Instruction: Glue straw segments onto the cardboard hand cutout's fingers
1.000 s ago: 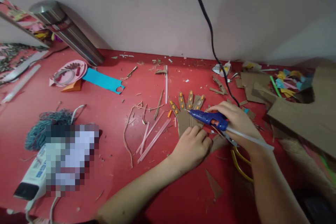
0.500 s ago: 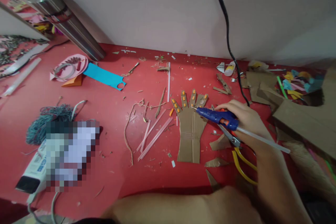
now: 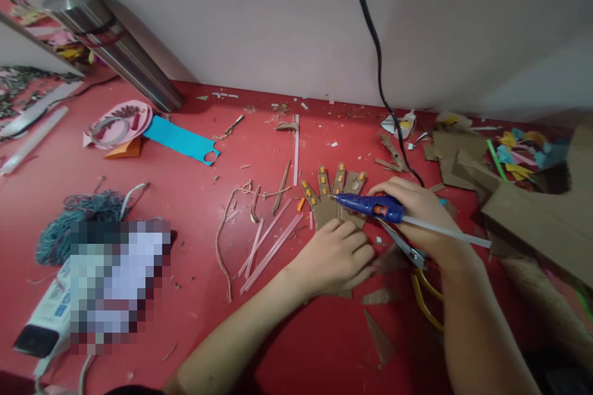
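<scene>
Left hand [image 3: 337, 257]: curls fingers over cardboard hand cutout [image 3: 325, 210]; cannot tell if gripping.
Right hand [image 3: 420, 213]: grips blue hot-glue gun [image 3: 365, 203] over cutout.
Scissors [image 3: 416, 257]: right of cutout.

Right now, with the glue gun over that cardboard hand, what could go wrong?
The nozzle of the glue gun sits close to the left hand; if hot, it could burn it. The scissors, lying near the right hand, might nick it if it shifts.

From the wearer's head on the near side, one camera looks forward and down, fairly close, across the red counter [image 3: 189, 203] to the far wall [image 3: 259, 24].
</scene>
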`<state>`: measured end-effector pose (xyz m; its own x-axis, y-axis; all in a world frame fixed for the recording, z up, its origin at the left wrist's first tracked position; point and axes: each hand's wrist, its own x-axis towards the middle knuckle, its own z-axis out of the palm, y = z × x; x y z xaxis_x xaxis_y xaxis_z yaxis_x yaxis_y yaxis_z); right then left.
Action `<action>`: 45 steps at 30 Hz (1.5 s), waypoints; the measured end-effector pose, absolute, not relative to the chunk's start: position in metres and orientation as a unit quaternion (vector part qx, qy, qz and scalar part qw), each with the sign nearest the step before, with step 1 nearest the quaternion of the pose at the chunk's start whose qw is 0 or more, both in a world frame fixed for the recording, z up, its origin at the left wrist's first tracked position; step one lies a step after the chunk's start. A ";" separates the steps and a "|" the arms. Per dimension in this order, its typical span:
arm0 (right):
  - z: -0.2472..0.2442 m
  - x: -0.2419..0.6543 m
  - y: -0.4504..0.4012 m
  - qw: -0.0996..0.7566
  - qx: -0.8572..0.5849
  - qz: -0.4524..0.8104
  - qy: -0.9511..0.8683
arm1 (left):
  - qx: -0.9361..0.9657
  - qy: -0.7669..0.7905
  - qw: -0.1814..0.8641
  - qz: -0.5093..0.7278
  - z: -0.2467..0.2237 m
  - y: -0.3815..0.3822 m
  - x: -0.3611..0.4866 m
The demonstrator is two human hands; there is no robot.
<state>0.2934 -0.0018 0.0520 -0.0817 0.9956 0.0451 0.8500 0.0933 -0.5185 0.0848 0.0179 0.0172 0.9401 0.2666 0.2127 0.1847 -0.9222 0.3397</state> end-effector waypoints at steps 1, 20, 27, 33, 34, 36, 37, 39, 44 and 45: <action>0.052 0.292 -0.001 0.197 -0.650 0.187 -0.710 | 0.966 0.172 0.132 0.139 0.014 0.014 0.081; 0.045 0.288 0.000 0.213 -0.631 0.174 -0.725 | 0.948 0.252 0.110 0.162 -0.011 -0.012 0.078; 0.042 0.289 0.000 0.216 -0.645 0.169 -0.713 | 0.939 0.283 0.120 0.157 -0.014 -0.013 0.077; 0.041 0.290 0.002 0.218 -0.656 0.165 -0.704 | 0.948 0.265 0.106 0.142 -0.017 -0.012 0.079; 0.041 0.289 0.002 0.219 -0.656 0.164 -0.703 | 0.950 0.261 0.099 0.143 -0.017 -0.012 0.079; 0.040 0.289 0.002 0.220 -0.654 0.165 -0.704 | 0.951 0.256 0.089 0.148 -0.017 -0.012 0.079; 0.040 0.289 0.003 0.221 -0.651 0.166 -0.707 | 0.951 0.254 0.085 0.154 -0.017 -0.012 0.079; 0.040 0.289 0.003 0.221 -0.641 0.172 -0.714 | 0.951 0.247 0.076 0.170 -0.018 -0.012 0.079; 0.038 0.292 0.003 0.209 -0.629 0.188 -0.725 | 0.953 0.229 0.066 0.185 -0.020 -0.013 0.081; 0.038 0.292 0.003 0.206 -0.627 0.189 -0.727 | 0.953 0.228 0.066 0.186 -0.020 -0.013 0.081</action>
<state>0.2918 0.0026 0.0377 -0.1293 0.9897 0.0622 0.8336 0.1424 -0.5337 0.0811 -0.0133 -0.0204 0.8270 0.4596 0.3237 0.4106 -0.8871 0.2108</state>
